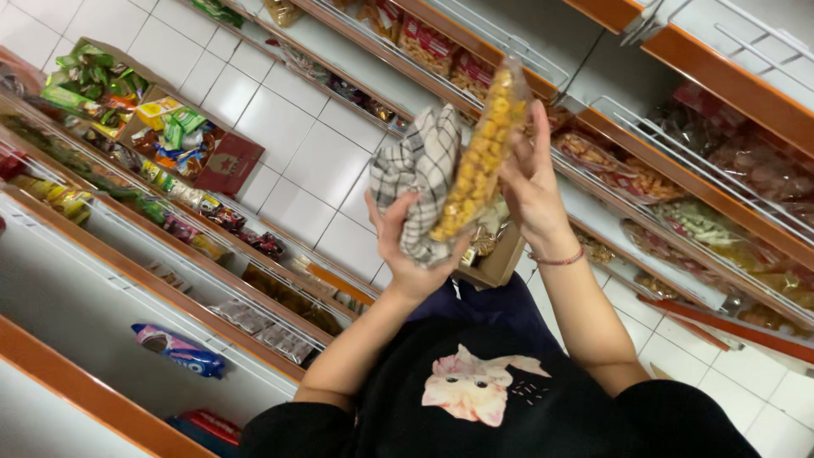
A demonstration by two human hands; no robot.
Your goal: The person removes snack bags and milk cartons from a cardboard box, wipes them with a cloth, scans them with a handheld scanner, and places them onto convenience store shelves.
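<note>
- Left hand (407,246) has its fingers curled shut around a soft checked cloth (420,174), black-and-white woven, bunched into loose folds that flop over the hand.
- Right hand (530,182) is gripping a long, narrow snack bag (483,144), fingers wrapped round its right edge. The bag is clear, shiny plastic, packed with small knobbly yellow-orange puffs.
- The bag's long axis runs on a slant, top end up and to the right, bottom end down and left, where it lies against the cloth. So cloth and bag are touching, held up in front of the chest, between the two shelving rows.
- There's a thin red bracelet (560,258) on the right wrist.
- Just behind the hands is an open brown cardboard box (496,263), boxy, matte.
- Shelves on the right (678,182) have orange edges and white wire rails, with more crinkly clear bags of snacks lying in them.
- The left shelf (110,280) has a blue glossy wrapper pack (178,349) lying on its own; further off are green and yellow packets in a cardboard tray.
- Floor (322,161) is glossy white square tile.
</note>
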